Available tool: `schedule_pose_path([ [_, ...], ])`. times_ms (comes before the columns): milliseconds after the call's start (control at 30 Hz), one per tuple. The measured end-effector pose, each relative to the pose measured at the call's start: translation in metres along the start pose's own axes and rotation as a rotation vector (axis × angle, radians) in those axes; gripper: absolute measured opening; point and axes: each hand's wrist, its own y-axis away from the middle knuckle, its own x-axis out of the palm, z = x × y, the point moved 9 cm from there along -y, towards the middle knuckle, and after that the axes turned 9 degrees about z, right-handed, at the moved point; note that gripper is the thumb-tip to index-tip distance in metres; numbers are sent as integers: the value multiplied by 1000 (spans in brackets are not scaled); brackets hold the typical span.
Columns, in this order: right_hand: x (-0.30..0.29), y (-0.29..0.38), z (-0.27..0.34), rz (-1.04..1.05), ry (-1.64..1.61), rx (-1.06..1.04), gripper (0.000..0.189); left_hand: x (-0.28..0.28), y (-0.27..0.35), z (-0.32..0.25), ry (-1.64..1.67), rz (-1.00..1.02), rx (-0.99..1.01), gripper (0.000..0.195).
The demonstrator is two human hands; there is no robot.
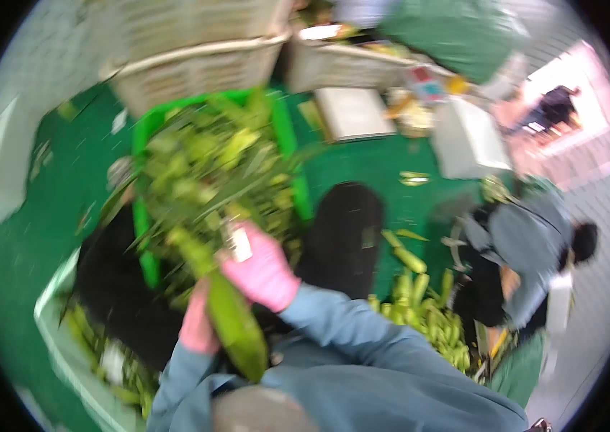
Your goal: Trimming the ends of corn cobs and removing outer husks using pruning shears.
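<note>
An ear of corn in its green husk [235,324] lies across my lap in the head view, its stalk end pointing up and left. My left hand [199,318], in a pink glove, is closed around the ear from the left. In my right hand [262,270], also pink-gloved, is a small shiny metal tool [239,243], held close to the stalk end; blur hides its exact kind. Just beyond both hands stands a bright green plastic crate [289,146], heaped with green husks and leaves [213,156].
Light plastic crates [191,70] stand beyond the green one. A white box [470,137] and a white board-like block [356,113] rest on the green floor. Many green ears [434,324] lie piled at right, near a person in blue-grey [526,232]. A pale sack [62,345] holds more at left.
</note>
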Motion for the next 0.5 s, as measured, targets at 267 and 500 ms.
schedule_pose_path([
  [267,-66,-34,36,-61,-338,-203,49,-48,13,-55,330,-95,263,47],
  [500,-85,-44,42,-74,808,-358,46,-51,41,-86,273,-9,203,52],
])
